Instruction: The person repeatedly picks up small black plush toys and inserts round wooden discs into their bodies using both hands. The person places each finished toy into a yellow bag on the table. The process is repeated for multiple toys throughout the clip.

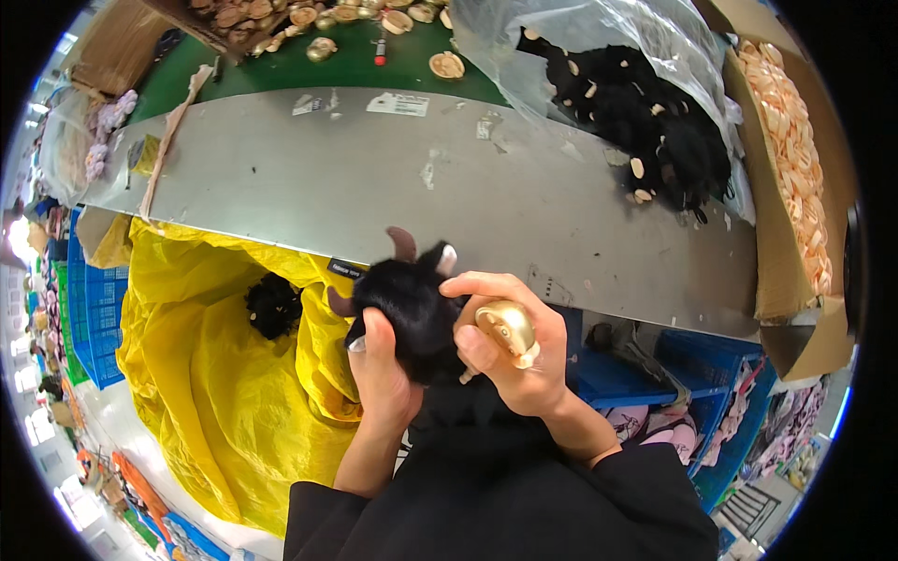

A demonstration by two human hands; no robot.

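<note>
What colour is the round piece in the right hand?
Shiny gold round piece, clearest in the head view.

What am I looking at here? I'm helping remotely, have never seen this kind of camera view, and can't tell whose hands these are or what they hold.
The single picture comes from a wide fisheye camera worn on the person's head, looking down, so straight edges bend near the rim. There is no machine: both hands are the wearer's own bare hands. The left hand grips a black furry plush toy with small brown horns. The right hand steadies the toy and holds a shiny gold rounded plastic piece. Beyond lies a long grey worktable. On its right end sits a clear plastic bag of more black plush toys, beside a cardboard box of pale tan pieces. Lower left, a yellow plastic bag holds another black plush.
</note>
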